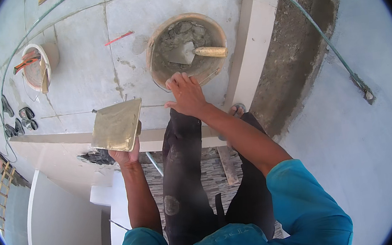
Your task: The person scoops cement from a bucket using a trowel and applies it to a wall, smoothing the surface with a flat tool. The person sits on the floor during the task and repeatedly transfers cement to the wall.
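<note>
My left hand [127, 154] is closed under a square plasterer's hawk [117, 126], holding it up at a tilt left of my knees. A thin greyish-beige film coats the board's face, and most of its grip is hidden. Ahead of my knees stands a round bucket [156, 68] with grey mortar [186, 32] inside. A trowel [183, 54] with a wooden handle lies on the mortar, its handle pointing right. At the bucket's near rim, my right hand [187, 94] has its fingers bent over the edge and its thumb sticking out to the left.
A smaller bucket [53, 53] holding tools stands at the far left. Between the buckets lies a thin red stick [119, 38] on the grey tiles. Sandals [27, 113] sit at left. A green hose [296, 4] crosses the pale low ledge [256, 35] on the right.
</note>
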Available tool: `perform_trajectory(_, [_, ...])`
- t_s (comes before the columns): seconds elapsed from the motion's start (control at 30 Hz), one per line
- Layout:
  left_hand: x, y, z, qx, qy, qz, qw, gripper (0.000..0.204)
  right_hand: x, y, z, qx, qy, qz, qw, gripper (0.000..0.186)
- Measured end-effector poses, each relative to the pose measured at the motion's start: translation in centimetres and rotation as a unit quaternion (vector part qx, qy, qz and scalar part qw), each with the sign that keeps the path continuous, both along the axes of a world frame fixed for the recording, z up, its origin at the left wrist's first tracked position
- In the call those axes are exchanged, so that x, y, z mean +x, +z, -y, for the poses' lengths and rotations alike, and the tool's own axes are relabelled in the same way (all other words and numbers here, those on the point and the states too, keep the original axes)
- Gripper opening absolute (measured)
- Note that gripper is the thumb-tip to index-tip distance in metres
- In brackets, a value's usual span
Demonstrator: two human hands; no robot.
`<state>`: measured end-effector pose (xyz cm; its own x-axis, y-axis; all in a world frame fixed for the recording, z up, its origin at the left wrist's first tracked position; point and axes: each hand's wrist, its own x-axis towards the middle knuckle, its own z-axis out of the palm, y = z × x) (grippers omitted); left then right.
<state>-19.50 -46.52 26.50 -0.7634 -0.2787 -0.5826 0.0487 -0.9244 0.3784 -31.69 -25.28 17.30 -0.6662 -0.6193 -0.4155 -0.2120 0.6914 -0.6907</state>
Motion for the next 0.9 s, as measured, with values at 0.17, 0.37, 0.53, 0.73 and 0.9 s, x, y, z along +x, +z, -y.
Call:
perform_trajectory(0.17, [7.7, 7.1, 5.6, -0.016, 0.043, 0.117, 0.992, 0.065, 2.8, -6.2, 3.7, 0.132, 0.167, -0.267, 0.940, 0.035])
perform_trajectory(0.37, [13.3, 9.2, 4.8, -0.070, 0.076, 0.161, 0.982, 0.059, -0.1, 0.5, 1.7, 0.005, -0.030, -0.067, 0.997, 0.023])
perform_trajectory(0.53, [7.7, 11.7, 1.6, -0.031, 0.105, 0.142, 0.984, 0.053, -6.7, 6.2, 0.3, 0.084, -0.185, 0.210, 0.956, 0.027])
perform_trajectory(0.73, [-3.5, 12.9, 0.4, -0.009, 0.148, 0.102, 0.984, 0.052, -13.4, 5.6, -0.8, 0.093, -0.196, 0.219, 0.951, 0.035])
perform_trajectory(0.9, [-10.9, 18.6, 1.2, -0.051, 0.163, 0.145, 0.975, 0.055, -23.5, 10.9, -0.3, 0.031, -0.184, 0.217, 0.958, 0.035])
